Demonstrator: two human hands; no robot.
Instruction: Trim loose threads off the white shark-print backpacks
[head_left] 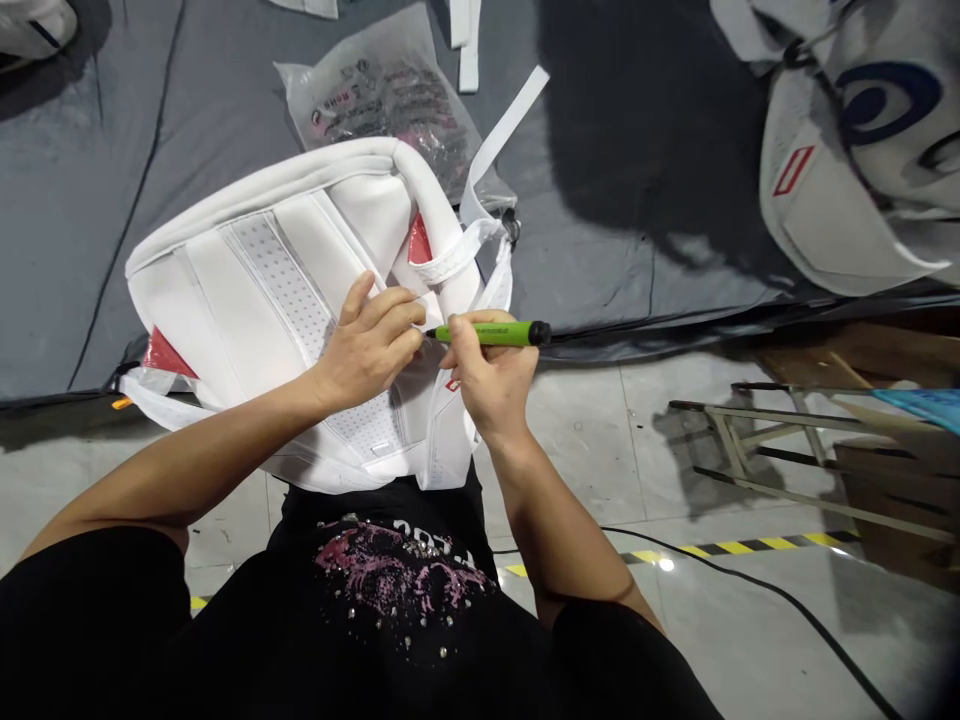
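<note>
Head view: right hand closed round green pen, uncapped, at white bag; left hand half-curled, hold unclear; work finished or left, unclear.

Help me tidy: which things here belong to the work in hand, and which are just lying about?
In use:
- green pen, in the right hand
- white backpack, under the left hand

Apparently just lying about:
- printed plastic bag
- loose white strap, top centre
- white bag, upper right

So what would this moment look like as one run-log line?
right hand: grips green pen, tip at bag | left hand: on white bag | plastic packet: behind bag
</note>
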